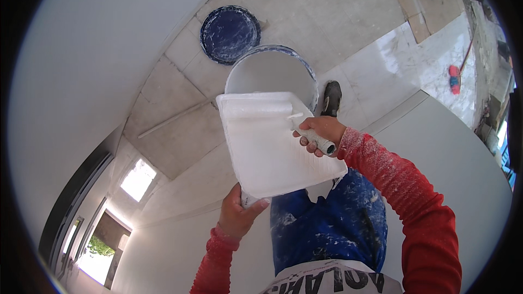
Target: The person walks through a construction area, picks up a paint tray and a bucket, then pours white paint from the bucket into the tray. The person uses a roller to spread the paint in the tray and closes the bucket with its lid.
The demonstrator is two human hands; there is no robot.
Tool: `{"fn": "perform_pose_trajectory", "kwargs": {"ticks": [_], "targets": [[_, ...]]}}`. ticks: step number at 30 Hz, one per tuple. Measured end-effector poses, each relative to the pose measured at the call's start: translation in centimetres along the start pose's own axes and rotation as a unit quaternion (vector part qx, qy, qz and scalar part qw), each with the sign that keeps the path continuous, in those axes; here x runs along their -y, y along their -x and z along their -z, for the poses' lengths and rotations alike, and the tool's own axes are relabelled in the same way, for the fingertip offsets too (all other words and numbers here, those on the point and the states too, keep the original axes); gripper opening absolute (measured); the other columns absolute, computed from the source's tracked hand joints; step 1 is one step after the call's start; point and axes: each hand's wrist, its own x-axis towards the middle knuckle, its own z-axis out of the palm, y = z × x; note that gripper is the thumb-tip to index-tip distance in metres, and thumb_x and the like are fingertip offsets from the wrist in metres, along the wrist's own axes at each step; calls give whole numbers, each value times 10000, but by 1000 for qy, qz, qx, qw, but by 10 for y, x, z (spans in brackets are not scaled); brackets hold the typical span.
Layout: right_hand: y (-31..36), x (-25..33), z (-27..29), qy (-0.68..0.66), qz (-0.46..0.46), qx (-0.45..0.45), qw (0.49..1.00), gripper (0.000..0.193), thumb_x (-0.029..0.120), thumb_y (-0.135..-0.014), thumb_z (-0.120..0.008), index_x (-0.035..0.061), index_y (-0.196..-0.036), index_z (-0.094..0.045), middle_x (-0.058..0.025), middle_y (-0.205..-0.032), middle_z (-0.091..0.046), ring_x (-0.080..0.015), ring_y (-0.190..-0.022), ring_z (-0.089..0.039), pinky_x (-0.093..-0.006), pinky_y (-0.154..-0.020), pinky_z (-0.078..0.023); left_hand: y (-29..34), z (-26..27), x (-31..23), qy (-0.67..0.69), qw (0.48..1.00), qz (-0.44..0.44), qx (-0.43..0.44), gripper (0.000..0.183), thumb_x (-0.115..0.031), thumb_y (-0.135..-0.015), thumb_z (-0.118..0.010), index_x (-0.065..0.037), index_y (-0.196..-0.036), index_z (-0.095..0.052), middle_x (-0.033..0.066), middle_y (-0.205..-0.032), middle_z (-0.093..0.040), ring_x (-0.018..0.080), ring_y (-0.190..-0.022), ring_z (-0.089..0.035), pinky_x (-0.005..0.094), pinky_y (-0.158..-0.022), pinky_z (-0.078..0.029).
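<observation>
My left hand (238, 215) grips the near left corner of a white paint tray (278, 166), thumb up against its edge. Wrapped round the pale handle of a paint roller is my right hand (321, 133). The paint-covered roller (257, 110) lies across the far end of the tray. Just beyond, a large round bucket (272, 71) stands on the floor with white paint inside. The tray's far edge overlaps the bucket's near rim from above; whether they touch I cannot tell. White paint coats the tray.
A dark blue lid (230, 35) smeared with white lies beyond the bucket, near the left wall (109, 27). A broom with a pink and blue head (454, 79) is at the far right. Cardboard (427, 0) covers some floor. A bright doorway (101, 250) shows at lower left.
</observation>
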Motion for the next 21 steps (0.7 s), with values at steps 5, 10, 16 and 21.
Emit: {"fn": "perform_pose_trajectory", "kwargs": {"ticks": [5,10,16,21], "targets": [[6,8,13,-9,-3,20,1000,253,257,-937,-545,20,-1022,-566,-23,-763,-561,-107,-548,-551,-233,-435,-461,-1,1,-2,-26,999,31,-8,519,-295,-862,-766,12,-1228,-561,75,-1085,-674,148,-976,-613,308,-883,-497],[5,7,14,-16,-2,18,1000,245,235,-943,-524,14,-1046,-557,-29,-773,-561,-98,-540,-538,-237,-425,-454,-3,-3,-6,-5,1000,19,-25,556,-308,-816,-758,16,-1225,-568,37,-964,-647,72,-710,-538,235,-585,-466],[16,8,16,-33,17,10,999,280,234,-959,-490,-2,-1097,-552,-30,-762,-554,-95,-522,-525,-231,-409,-451,-3,-3,-5,-12,1000,-2,-24,582,-338,-817,-768,29,-1224,-571,74,-1037,-668,133,-906,-592,294,-814,-497],[21,9,22,-8,45,-3,999,323,255,-973,-457,-10,-1132,-551,-27,-752,-554,-88,-520,-524,-235,-415,-471,-5,-5,-7,-27,999,-22,-26,563,-339,-820,-765,32,-1202,-583,86,-1034,-676,152,-916,-608,306,-823,-505]]}}
